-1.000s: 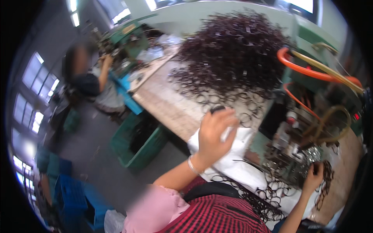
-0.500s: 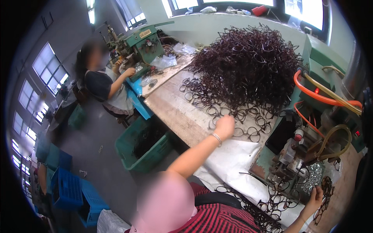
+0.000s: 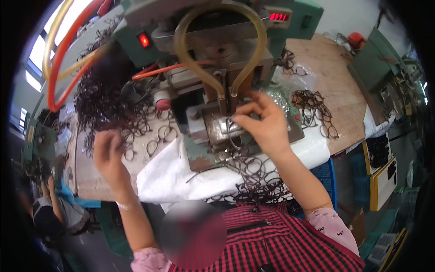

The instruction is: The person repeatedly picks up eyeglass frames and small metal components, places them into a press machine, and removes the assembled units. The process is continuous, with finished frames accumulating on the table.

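At the bench machine [image 3: 219,131], my right hand [image 3: 267,124] has its thumb and forefinger closed at the metal fixture under the press head. Whatever those fingertips hold is too small to make out. A dark eyeglass frame [image 3: 235,141] hangs at the fixture's front, just below them. My left hand [image 3: 108,156] is raised near the edge of the big heap of dark eyeglass frames [image 3: 97,106]. Its fingers are curled and smeared by motion, so I cannot see whether they hold anything. Loose frames [image 3: 167,133] lie between it and the machine.
Shiny small metal pieces [image 3: 281,102] lie right of the fixture. More frames [image 3: 312,109] sit beyond them, others [image 3: 253,174] on white sheeting [image 3: 158,170] before me. Orange tubing [image 3: 54,86] loops at left. A co-worker [image 3: 50,213] sits far left; another green machine [image 3: 376,68] stands right.
My view has swung right, from the heap to the machine. My right hand has moved from beside the metal pieces to the fixture; my left hand has drawn back from the spread frames.
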{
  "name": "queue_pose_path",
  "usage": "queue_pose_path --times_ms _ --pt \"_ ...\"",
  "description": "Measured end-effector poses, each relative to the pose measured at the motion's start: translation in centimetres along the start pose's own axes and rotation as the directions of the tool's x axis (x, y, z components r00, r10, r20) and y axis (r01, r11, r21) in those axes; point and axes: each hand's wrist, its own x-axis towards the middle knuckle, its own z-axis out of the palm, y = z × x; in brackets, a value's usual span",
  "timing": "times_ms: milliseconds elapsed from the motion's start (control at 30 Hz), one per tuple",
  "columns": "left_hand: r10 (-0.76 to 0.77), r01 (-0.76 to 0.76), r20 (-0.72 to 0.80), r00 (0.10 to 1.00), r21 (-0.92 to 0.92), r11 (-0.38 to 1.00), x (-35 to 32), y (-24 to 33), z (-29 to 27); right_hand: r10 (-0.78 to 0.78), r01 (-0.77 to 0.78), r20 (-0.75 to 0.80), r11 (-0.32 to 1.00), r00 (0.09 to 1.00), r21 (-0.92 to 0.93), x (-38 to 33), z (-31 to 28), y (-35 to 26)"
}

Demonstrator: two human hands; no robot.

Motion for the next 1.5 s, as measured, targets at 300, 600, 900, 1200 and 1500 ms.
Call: queue_pose_path --times_ms 300,600,900,1200,1500 --pt "0.194 -0.163 0.012 0.981 -0.494 0.854 0.3 9.0 9.4 0.049 -0.006 -0.099 0.917 0.994 0.398 -0.6 2.8 1.4" --pt "0.367 -0.187 0.386 0.846 -0.429 0.883 -0.8 11.2 7.4 0.072 0.008 -0.152 0.882 0.986 0.471 -0.8 3.0 2.3" --pt "0.276 -0.158 0.128 0.953 -0.568 0.808 2.0 7.7 10.5 0.111 -0.022 -0.115 0.808 0.987 0.589 -1.1 3.5 1.6" --pt "0.343 -0.218 0.107 0.933 -0.59 0.777 2.3 7.7 11.1 0.149 -0.021 -0.17 0.81 0.974 0.587 -1.5 4.1 1.7" --pt "0.459 -0.269 0.255 0.851 -0.537 0.799 -3.7 6.7 9.8 -0.316 0.315 0.015 0.941 0.949 -0.119 -2.8 -0.7 0.6"
